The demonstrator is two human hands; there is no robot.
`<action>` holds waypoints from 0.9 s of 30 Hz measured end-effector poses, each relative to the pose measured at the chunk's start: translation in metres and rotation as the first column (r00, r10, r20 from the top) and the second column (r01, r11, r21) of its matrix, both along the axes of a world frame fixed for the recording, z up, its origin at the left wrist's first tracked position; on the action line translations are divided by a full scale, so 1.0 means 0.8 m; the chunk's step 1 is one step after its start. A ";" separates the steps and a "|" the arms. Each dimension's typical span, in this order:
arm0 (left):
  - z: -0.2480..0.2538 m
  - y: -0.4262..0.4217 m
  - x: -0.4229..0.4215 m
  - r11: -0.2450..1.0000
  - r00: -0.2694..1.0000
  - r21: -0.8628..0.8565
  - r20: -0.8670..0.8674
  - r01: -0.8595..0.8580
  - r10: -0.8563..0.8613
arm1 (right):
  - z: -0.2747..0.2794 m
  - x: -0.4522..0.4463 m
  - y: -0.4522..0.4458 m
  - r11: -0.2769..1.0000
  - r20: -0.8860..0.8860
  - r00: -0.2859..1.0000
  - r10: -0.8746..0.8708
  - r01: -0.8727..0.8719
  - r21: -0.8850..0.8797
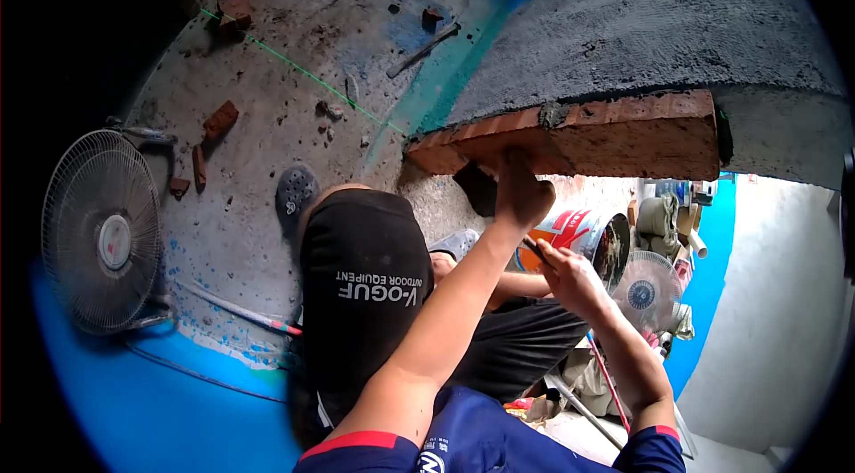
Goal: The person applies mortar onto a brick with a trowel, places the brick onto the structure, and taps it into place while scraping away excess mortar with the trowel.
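A row of reddish bricks runs along the edge of a rough grey surface, with a lump of grey mortar on it. My left hand reaches up against the near face of the bricks; its fingertips are hard to make out there. Below and to the right, my right hand is closed around a thin dark handle. Beyond my left wrist shows a dark flat blade, which looks like part of the same tool; the wrist hides the stretch between them.
A standing fan is at the left, and another fan at the right. An orange and white bucket lies beyond my hands. Broken bricks and a grey bar lie on the floor. A green line crosses it.
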State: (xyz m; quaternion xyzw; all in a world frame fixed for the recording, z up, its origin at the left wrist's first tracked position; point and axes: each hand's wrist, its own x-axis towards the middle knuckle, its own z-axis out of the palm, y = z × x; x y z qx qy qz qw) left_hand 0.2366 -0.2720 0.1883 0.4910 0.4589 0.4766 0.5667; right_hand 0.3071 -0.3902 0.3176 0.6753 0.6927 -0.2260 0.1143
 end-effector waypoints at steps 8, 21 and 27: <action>0.005 -0.002 -0.003 0.999 0.998 -0.003 0.040 -0.051 0.051 | 0.005 0.003 -0.001 0.998 -0.066 0.997 0.049 -0.047 0.030; 0.003 0.000 0.000 0.998 0.999 0.056 0.013 -0.033 0.032 | 0.011 0.014 0.002 1.000 -0.045 0.999 -0.021 0.021 0.006; 0.001 -0.005 0.006 0.996 0.999 0.080 0.016 -0.037 0.036 | 0.027 0.014 0.029 0.999 -0.045 0.998 -0.047 0.046 -0.021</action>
